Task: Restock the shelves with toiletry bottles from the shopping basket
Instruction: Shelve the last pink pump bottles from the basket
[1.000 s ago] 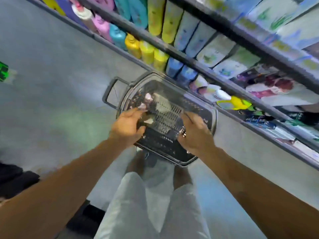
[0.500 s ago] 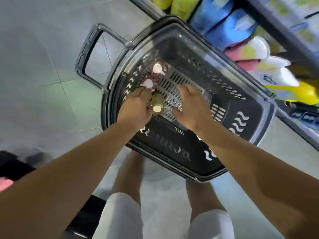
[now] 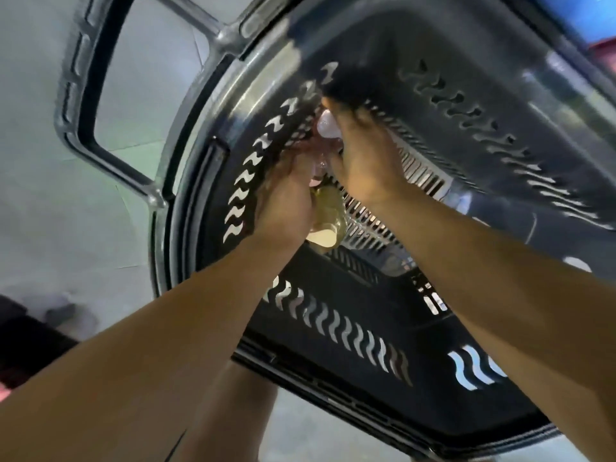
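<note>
A black plastic shopping basket (image 3: 350, 331) fills most of the head view, sitting on a pale tiled floor (image 3: 66, 211). Its walls are pierced with rows of wavy slots, and its base is a grid of narrow slits. A grey handle (image 3: 100, 105) with a black inner strip folds out to the upper left of the rim. No brand name or lettering can be read on the basket or on anything else; the frame is blurred by motion.

Both hands reach down into the basket's far left corner. The left hand (image 3: 283, 201) curls its fingers around a small yellowish-gold toiletry bottle (image 3: 328, 215) with a cream-coloured cap, which lies tilted against the palm just above the slotted base. Any label on this bottle is too smeared to make out. The right hand (image 3: 363, 155) lies just beside it, fingers stretched toward the basket wall and resting over a pinkish bottle with a pale rounded cap (image 3: 328, 125); whether those fingers actually grip the pinkish bottle cannot be told, since the hand covers most of it. Another clear or pink shape sits between the two hands, too blurred to name.

At the top right corner a strip of blue and red packaging (image 3: 590, 18) shows beyond the basket rim. The person's bare legs (image 3: 233, 411) stand below the basket.
</note>
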`<state>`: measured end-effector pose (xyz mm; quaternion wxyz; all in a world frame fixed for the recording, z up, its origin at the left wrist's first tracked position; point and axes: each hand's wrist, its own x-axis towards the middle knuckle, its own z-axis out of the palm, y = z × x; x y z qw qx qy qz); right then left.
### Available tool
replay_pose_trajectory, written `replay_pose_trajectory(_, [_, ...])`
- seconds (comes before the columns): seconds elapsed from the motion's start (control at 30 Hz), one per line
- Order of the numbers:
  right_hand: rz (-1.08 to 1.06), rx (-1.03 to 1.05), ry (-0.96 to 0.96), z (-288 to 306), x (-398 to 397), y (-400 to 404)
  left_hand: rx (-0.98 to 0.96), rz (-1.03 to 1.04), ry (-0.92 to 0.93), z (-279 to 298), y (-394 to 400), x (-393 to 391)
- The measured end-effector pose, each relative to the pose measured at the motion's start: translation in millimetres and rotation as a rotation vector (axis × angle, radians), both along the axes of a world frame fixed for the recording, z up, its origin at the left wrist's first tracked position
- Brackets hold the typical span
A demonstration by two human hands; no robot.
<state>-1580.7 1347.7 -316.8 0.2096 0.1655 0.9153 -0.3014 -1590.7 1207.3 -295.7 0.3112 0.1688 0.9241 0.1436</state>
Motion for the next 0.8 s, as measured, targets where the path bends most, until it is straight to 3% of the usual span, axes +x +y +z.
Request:
replay_pose_trajectory(0.2, [-0.16, 0.039, 0.125, -16, 6, -5, -0.03, 0.038, 0.104, -13, 3, -3])
replay_pose_trajectory(0.4, [-0.32, -0.067, 0.143, 26, 35, 3, 0.072, 0.074, 0.047, 16, 5, -11])
replay_pose_trajectory(0.6, [-0.381, -0.056, 0.178, 129, 59, 15, 0.098, -0.025, 0.132, 115, 8, -11])
replay_pose_trajectory(0.8, [-0.459, -0.037, 0.213, 280, 86, 35, 0.25, -0.096, 0.169, 268, 16, -17])
